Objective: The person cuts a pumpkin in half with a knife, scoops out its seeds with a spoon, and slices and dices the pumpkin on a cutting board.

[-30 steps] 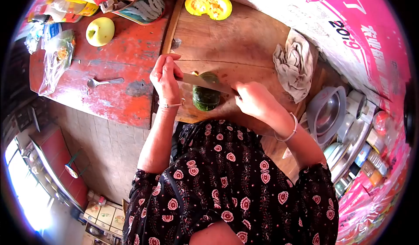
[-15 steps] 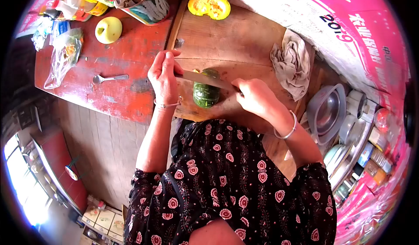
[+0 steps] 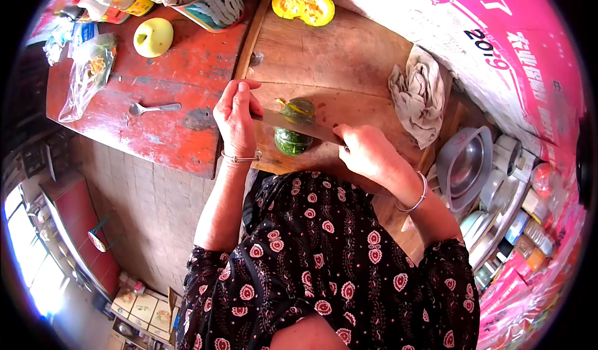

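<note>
A green squash (image 3: 293,141) lies on the wooden board, with a yellow streak showing on its far part. Across it runs a long knife (image 3: 296,124), its blade slanting from one hand to the other. My right hand (image 3: 370,154) is closed around the knife's right end. At the opposite end, my left hand (image 3: 237,116) is closed on the knife, thumb upward; its exact grip is partly hidden. How deep the blade sits in the squash I cannot tell. Farther back rests a yellow pumpkin half (image 3: 303,6), cut side up.
On the red table (image 3: 180,88) are a pale green apple (image 3: 153,37), a spoon (image 3: 154,108) and a plastic bag (image 3: 90,76). A crumpled cloth (image 3: 418,98) lies right of the squash, near a plastic basin (image 3: 464,169). Bottles and a utensil container (image 3: 212,4) stand back left.
The knife and both hands have shifted slightly toward my body over the squash. More of the yellow streak on the squash now shows. The view has also moved a little.
</note>
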Available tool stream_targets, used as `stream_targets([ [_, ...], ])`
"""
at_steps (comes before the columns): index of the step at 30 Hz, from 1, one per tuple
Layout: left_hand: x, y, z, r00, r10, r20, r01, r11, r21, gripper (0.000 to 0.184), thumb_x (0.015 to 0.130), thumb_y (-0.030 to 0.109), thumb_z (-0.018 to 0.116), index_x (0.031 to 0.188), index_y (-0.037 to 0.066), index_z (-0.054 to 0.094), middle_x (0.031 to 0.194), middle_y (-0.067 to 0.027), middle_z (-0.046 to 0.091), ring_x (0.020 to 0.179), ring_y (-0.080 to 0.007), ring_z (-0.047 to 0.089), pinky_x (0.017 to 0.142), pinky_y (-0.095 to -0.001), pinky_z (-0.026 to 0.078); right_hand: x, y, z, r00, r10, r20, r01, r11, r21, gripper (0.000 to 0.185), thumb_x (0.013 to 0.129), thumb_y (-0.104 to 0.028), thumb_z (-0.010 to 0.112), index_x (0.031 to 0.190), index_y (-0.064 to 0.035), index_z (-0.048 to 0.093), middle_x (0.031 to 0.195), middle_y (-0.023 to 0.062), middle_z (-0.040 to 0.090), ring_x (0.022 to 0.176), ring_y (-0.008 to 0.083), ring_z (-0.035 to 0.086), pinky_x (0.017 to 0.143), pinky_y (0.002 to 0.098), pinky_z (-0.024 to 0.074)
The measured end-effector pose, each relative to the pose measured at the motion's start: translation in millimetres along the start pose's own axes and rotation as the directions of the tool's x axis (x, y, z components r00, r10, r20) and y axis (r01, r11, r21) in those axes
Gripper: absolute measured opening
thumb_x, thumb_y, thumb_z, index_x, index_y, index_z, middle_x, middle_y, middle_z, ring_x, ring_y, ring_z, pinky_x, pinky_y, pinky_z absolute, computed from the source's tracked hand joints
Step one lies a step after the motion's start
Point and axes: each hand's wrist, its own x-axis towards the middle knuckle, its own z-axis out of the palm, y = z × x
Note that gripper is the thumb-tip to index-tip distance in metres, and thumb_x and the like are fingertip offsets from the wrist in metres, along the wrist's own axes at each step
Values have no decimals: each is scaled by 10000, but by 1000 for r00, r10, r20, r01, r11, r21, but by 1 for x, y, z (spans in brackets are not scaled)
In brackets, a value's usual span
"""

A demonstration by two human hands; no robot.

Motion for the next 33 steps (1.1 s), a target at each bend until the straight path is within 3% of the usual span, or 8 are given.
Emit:
stream_targets([
  [10,19,-28,-6,998,-63,27,65,997,-43,277,942,191,452,855,-17,613,539,8,481,509,-57,430,491,-216,336,22,-2,6,990,85,110,-77,994,-78,195,740,-64,560,917,8,594,708,247,596,701,432,595,648,494,480],
  [14,26,-39,-5,999,-4,43,-1,995,99,247,927,152,443,841,-10,609,542,13,479,515,-62,439,499,-219,353,32,21,31,998,46,47,-45,999,-21,191,732,-69,566,907,3,593,707,247,596,698,438,589,644,499,477],
  [16,23,-42,-5,998,-33,46,31,999,35,237,930,147,451,844,-6,610,548,15,482,514,-59,437,501,-215,355,32,22,31,999,46,4,-46,998,-37,195,729,-73,570,909,1,591,708,246,596,700,436,587,641,498,477],
  [20,23,-35,-5,998,-18,64,18,1000,7,278,947,203,452,861,-6,613,564,9,485,539,-60,425,521,-209,337,30,22,26,1000,9,-1,-9,1000,-24,192,735,-77,564,907,6,590,703,244,598,704,421,599,639,485,482],
  [25,-3,21,-6,1000,-12,20,12,1000,5,294,955,234,454,897,-6,613,554,10,488,528,-52,412,516,-210,308,0,-9,-1,999,-22,-31,24,999,44,132,748,-65,543,846,17,573,669,240,590,677,405,607,622,477,482],
  [29,-11,20,-7,999,-31,8,31,1000,-4,297,956,243,456,895,-2,612,547,15,478,525,-50,409,512,-208,303,-8,-11,-1,1000,6,30,-7,999,34,237,738,-61,582,960,15,610,791,240,608,758,399,606,679,437,487],
  [33,-13,12,-8,999,-46,7,47,999,-5,298,957,245,456,891,-2,609,548,17,474,517,-50,403,504,-204,299,-9,-4,9,991,-114,-68,116,992,41,134,723,-59,558,823,29,572,638,228,577,649,413,591,610,483,474],
])
